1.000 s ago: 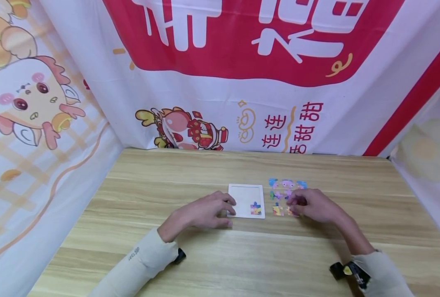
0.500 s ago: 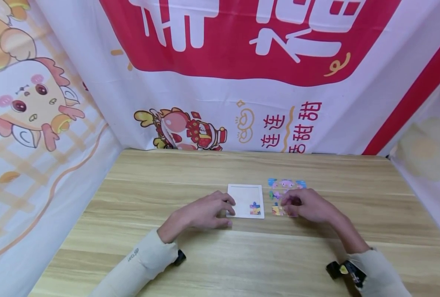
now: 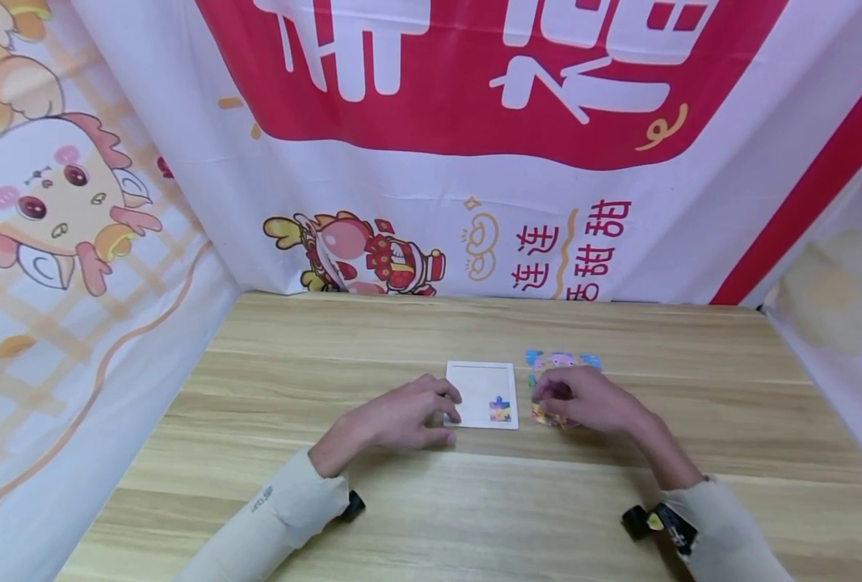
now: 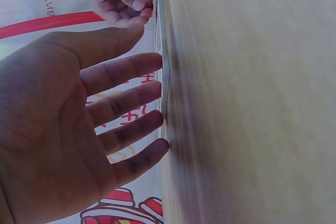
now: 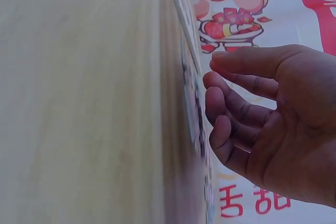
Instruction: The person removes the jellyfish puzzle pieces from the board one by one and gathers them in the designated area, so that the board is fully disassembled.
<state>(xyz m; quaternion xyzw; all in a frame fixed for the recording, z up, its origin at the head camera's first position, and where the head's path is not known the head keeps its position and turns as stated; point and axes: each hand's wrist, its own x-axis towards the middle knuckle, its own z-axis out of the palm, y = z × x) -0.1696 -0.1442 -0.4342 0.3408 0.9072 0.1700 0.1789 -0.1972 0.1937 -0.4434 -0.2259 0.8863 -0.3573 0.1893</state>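
Note:
A white puzzle frame (image 3: 474, 384) lies on the table, with one colourful jigsaw piece (image 3: 499, 411) in its near right corner. My left hand (image 3: 409, 414) rests its fingertips on the frame's left edge, fingers spread and nearly straight in the left wrist view. Right of the frame lie several loose jigsaw pieces (image 3: 563, 360), partly covered by my right hand (image 3: 594, 398). In the right wrist view, that hand's fingers (image 5: 239, 100) are loosely bent just above the pieces, the thumb apart from the fingers. Nothing shows in its grasp.
The wooden table (image 3: 431, 501) runs back to a printed white and red cloth (image 3: 401, 178). More printed cloth hangs at the left and right sides. A small black device (image 3: 674, 525) sits at the right sleeve.
My right hand has moved left over the loose pieces, toward the frame, covering the near left piece. The left hand has stayed on the frame's edge.

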